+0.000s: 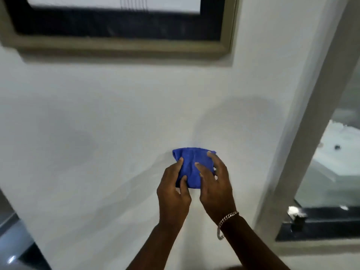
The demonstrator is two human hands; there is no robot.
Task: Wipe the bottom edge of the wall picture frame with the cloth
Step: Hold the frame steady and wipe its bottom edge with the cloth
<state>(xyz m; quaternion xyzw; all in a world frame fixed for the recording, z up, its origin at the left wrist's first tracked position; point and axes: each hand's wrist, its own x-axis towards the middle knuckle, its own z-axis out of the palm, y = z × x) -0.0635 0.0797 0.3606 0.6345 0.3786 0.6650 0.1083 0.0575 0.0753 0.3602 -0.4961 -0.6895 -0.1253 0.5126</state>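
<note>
A folded blue cloth (190,165) is held in front of the white wall, well below the picture. My left hand (173,193) grips its left side, thumb on the front. My right hand (215,184), with a chain bracelet on the wrist, lies over its right side with fingers spread on the fabric. The picture frame (120,44) hangs at the top of the view; its beige bottom edge runs across above the hands, with a dark inner border and a white picture above it. The frame's top is cut off.
A grey window frame (303,133) slants down the right side, with glass and a dark sill (319,228) beyond. A dark strip and glossy surface (13,248) show at the lower left. The white wall (97,123) fills the middle.
</note>
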